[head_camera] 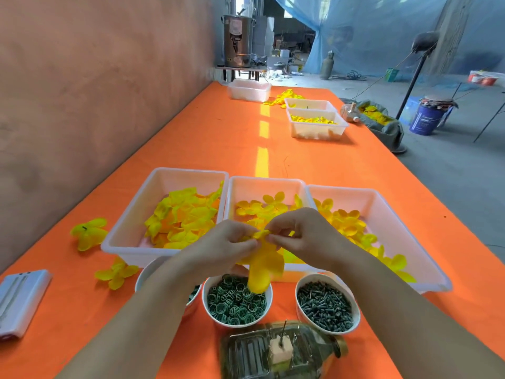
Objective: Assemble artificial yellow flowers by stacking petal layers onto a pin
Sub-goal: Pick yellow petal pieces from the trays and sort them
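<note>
1. My left hand (226, 243) and right hand (303, 233) both kept a pinching grip on one yellow petal layer (263, 266), above the bowl of green rings (204, 298).
2. I judged the layer was being readied, not yet stacked.
3. The next move called for centring it over the upright pin (283, 332) near me.

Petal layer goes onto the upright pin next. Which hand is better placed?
Right, probably. Both the left hand and right hand pinch the petal layer, but the pin stands below, slightly toward the right hand's side.
</note>
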